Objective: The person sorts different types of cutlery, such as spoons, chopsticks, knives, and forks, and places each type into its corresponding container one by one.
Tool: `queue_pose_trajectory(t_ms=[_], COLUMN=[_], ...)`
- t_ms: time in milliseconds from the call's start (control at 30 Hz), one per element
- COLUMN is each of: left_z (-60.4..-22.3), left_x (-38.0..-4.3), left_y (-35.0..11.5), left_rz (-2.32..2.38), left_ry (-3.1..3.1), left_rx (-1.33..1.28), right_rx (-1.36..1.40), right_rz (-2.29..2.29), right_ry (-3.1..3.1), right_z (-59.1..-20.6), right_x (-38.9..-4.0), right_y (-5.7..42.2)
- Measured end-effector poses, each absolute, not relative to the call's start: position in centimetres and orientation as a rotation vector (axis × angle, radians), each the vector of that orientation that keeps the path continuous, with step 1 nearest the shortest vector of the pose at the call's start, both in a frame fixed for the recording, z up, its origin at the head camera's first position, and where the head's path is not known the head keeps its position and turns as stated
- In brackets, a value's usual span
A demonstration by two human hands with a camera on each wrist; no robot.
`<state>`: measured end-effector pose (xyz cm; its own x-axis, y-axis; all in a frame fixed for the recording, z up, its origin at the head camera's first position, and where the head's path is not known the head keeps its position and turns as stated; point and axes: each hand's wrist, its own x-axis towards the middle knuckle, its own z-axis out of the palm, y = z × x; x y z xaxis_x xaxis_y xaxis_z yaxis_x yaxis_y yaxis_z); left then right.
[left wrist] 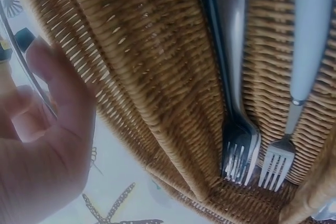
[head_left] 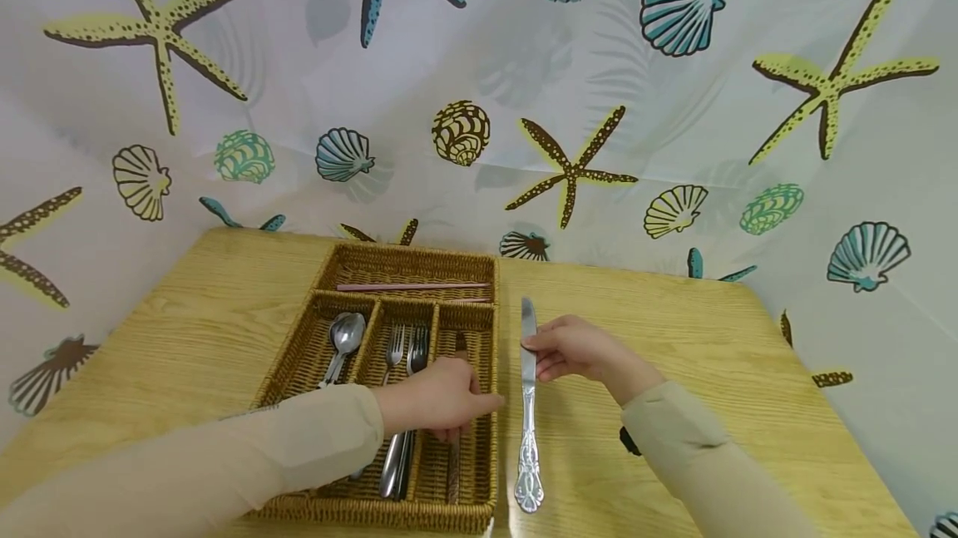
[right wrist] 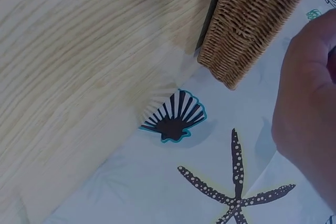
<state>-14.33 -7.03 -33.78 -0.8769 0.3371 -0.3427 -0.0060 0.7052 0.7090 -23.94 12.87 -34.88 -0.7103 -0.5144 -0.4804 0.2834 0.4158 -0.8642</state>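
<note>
My right hand pinches a silver table knife by its blade, with the ornate handle pointing toward me. The knife stands just right of the wicker cutlery tray. Over the tray's right compartment is my left hand, its index finger reaching across the right rim, short of the knife. Nothing shows in its grasp. Below it lies a long, flat, brownish utensil, partly hidden by the hand. In the left wrist view, the left hand is beside the tray wall, with a thin edge of the knife behind it.
Forks fill the tray's middle compartment; spoons lie in the left one. Pink chopsticks lie in the far compartment. The wooden table meets a cloth backdrop printed with shells and starfish.
</note>
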Motion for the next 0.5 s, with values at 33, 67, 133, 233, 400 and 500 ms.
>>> queue_pose_trajectory(t_ms=[33,67,133,233,400,500], left_z=[-33.8,-33.7,-33.7,-33.8,-34.1,-34.4], left_x=[-14.4,-14.4,-14.5,-14.6,-14.6,-14.7], left_y=[-6.9,-6.8,-6.5,-6.2,-6.1,-6.3], left_rz=[1.015,1.004,1.000,1.010,1.054,1.088], left_ry=[2.466,2.475,2.483,2.495,2.484,2.461], left_rx=[0.263,0.275,0.300,0.325,0.332,0.329], right_rx=[-0.190,-0.183,-0.173,-0.156,-0.148,-0.148], right_rz=[-1.378,-1.383,-1.399,-1.420,-1.432,-1.433], right_ry=[1.937,1.943,1.951,1.962,1.969,1.969], right_z=[-34.9,-34.8,-34.8,-34.7,-34.6,-34.7], right_x=[-23.8,-23.8,-23.7,-23.5,-23.1,-23.0], right_y=[12.5,12.2,11.4,10.4,9.2,8.9])
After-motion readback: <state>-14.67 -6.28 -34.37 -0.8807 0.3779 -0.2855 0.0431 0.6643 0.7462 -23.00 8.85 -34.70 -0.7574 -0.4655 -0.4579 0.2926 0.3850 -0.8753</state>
